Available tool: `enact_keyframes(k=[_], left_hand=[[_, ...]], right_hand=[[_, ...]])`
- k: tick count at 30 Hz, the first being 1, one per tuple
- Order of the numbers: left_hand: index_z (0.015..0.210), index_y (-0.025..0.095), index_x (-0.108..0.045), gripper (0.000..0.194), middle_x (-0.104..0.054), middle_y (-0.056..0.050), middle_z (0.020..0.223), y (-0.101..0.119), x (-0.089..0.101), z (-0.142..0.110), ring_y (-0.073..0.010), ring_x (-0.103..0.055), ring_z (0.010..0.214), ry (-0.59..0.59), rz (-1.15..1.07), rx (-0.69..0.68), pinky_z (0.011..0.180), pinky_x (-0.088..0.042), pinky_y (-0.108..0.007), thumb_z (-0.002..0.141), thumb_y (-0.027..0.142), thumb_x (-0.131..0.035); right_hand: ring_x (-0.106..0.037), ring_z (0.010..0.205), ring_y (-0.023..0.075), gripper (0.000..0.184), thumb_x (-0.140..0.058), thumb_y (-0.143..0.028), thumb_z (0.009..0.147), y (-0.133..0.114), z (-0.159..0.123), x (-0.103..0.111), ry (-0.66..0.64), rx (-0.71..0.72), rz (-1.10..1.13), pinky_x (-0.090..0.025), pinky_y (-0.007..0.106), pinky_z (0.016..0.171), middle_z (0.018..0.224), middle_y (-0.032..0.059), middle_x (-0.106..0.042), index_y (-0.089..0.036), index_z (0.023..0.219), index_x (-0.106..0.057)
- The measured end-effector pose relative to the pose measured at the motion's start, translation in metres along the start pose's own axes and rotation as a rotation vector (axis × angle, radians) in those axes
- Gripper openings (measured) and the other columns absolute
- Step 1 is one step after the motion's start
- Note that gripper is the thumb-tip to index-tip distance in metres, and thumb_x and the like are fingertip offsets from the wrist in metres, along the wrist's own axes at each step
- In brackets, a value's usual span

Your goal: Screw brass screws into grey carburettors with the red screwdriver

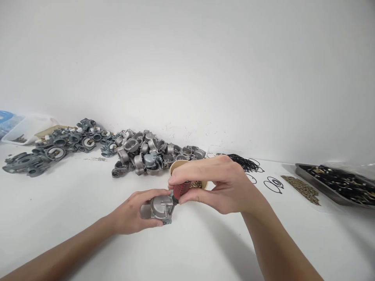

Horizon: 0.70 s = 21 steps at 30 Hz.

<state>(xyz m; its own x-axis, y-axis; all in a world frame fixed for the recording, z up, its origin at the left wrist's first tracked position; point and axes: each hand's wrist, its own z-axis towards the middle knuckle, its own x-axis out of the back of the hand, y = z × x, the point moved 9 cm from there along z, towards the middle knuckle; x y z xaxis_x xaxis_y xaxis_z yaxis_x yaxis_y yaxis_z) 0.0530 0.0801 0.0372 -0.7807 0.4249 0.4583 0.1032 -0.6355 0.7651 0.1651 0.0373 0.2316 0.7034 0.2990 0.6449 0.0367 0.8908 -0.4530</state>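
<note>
My left hand [137,212] grips a grey metal carburetor [161,207] by its sides, its rounded bowl turned up toward me. Between the thumb and fingers of my right hand [216,183] is a screwdriver with a short red handle [181,190]. Its dark lower end meets the right edge of the carburetor; the tip itself is hidden. Just behind my right fingers stands a tan round cup [178,164] with small brass-coloured parts [195,184] in it, partly covered by the hand.
Behind my hands lies a heap of silver float bowls [146,150]. Carburetor bodies [73,138] are piled at the left, near a white plastic bin [32,127]. On the right are black rubber rings [246,162], a patch of brass screws [301,189] and a metal tray [328,193] of dark parts.
</note>
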Motion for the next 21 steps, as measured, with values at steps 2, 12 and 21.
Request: enact_keyframes(k=[2,12,21], left_hand=[[0.148,0.034,-0.052,0.064,-0.072,-0.004,0.134,0.003,0.0,0.0,-0.0263,-0.075,0.11,-0.005,0.026,-0.019,0.104,-0.058,-0.043,0.091,0.037,-0.081],[0.156,0.039,-0.035,0.094,-0.057,-0.014,0.151,0.017,0.016,-0.002,-0.0275,-0.077,0.091,0.088,0.436,-0.085,0.081,-0.061,-0.04,0.08,0.084,-0.067],[0.145,0.037,-0.048,0.075,-0.055,-0.011,0.149,0.018,0.014,-0.002,-0.0199,-0.072,0.076,0.063,0.44,-0.104,0.068,-0.058,-0.034,0.085,0.078,-0.066]], right_hand=[[-0.073,0.075,0.0113,0.014,-0.072,-0.016,0.096,-0.002,0.001,-0.002,-0.013,-0.001,-0.036,-0.062,0.021,0.066,0.087,0.0053,-0.077,-0.015,0.11,-0.076],[-0.075,0.082,0.0172,0.041,-0.081,-0.012,0.088,-0.009,-0.006,0.036,0.167,0.053,-0.098,-0.064,0.029,0.068,0.089,0.0051,-0.08,-0.023,0.127,-0.074],[-0.071,0.074,0.0152,0.041,-0.084,-0.02,0.087,-0.019,0.0,0.021,0.177,0.079,-0.149,-0.059,0.029,0.065,0.086,0.0034,-0.079,-0.025,0.126,-0.074]])
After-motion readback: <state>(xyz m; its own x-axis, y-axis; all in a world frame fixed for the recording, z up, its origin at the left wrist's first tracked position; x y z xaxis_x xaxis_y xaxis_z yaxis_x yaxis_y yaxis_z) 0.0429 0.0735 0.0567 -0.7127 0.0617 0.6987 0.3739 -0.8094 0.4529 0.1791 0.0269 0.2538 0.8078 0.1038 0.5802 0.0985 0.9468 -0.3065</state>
